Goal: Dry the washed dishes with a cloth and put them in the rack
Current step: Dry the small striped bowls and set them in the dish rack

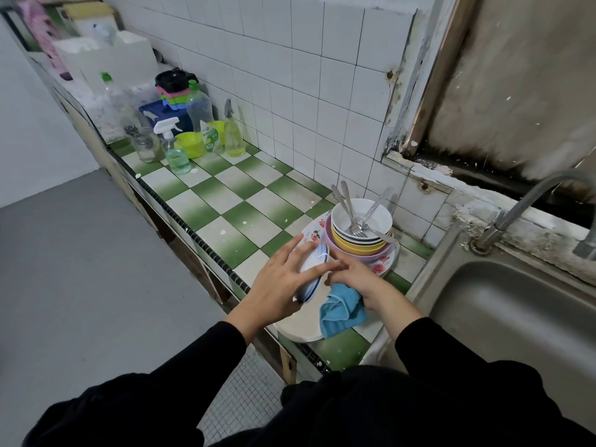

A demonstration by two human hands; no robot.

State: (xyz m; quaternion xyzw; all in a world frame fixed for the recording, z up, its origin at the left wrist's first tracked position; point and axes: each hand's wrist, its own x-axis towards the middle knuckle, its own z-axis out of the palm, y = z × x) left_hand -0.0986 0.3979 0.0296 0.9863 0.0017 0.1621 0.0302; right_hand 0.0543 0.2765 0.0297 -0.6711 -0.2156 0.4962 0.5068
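Note:
My left hand [277, 283] holds a small white bowl with a blue rim [311, 269] on its side, fingers spread across its outer wall. My right hand [358, 279] grips a blue cloth [340, 312] against the bowl's open side. Both are above a stack of cream plates [301, 324] at the counter's front edge. Behind them a stack of bowls [359, 240], white on yellow on pink, rests on a flowered plate [314, 232], with forks and spoons [353, 211] standing in the top bowl. No rack can be made out.
A green and white checked counter [232, 201] runs along the tiled wall. Spray bottles, jars and a yellow-green bowl [190, 143] crowd its far left end. A steel sink [516, 314] with a tap [529, 201] lies to the right.

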